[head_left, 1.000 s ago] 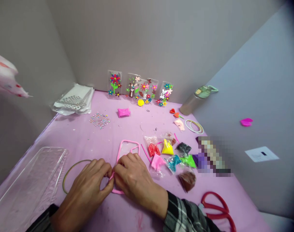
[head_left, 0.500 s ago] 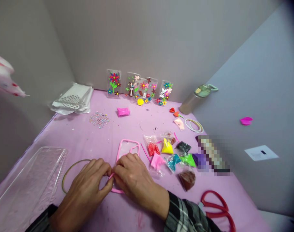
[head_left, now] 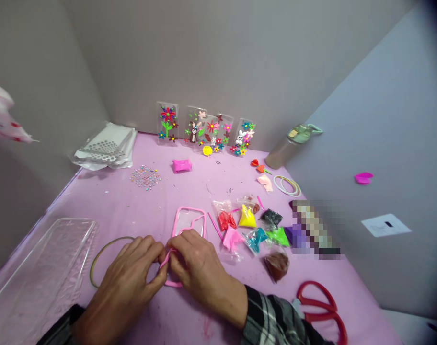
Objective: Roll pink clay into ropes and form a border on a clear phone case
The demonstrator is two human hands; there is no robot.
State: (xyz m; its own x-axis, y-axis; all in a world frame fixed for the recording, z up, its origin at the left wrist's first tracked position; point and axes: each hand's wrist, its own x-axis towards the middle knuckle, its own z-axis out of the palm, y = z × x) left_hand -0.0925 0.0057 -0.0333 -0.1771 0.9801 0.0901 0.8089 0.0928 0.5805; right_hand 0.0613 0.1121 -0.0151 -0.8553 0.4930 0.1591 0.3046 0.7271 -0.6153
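A clear phone case with a pink rim [head_left: 188, 221] lies on the purple table [head_left: 139, 206]. My left hand [head_left: 128, 278] and my right hand [head_left: 199, 266] meet at its near end, fingers pinched on a thin pink clay strip [head_left: 164, 261] that runs along the case's edge. The near part of the case is hidden under my right hand. An olive ring [head_left: 99, 254] lies just left of my left hand.
Small bags of coloured clay [head_left: 252, 227] sit right of the case, red scissors [head_left: 321, 309] at the near right. A clear plastic tray [head_left: 42, 268] is at the near left. Decorated cases [head_left: 204, 129] lean on the back wall, with a bottle [head_left: 286, 146], a pink lump [head_left: 181, 166] and gems [head_left: 145, 177].
Both hands stay at the near end of the case. The pink strip between the fingers has lifted slightly; the view has shifted a little.
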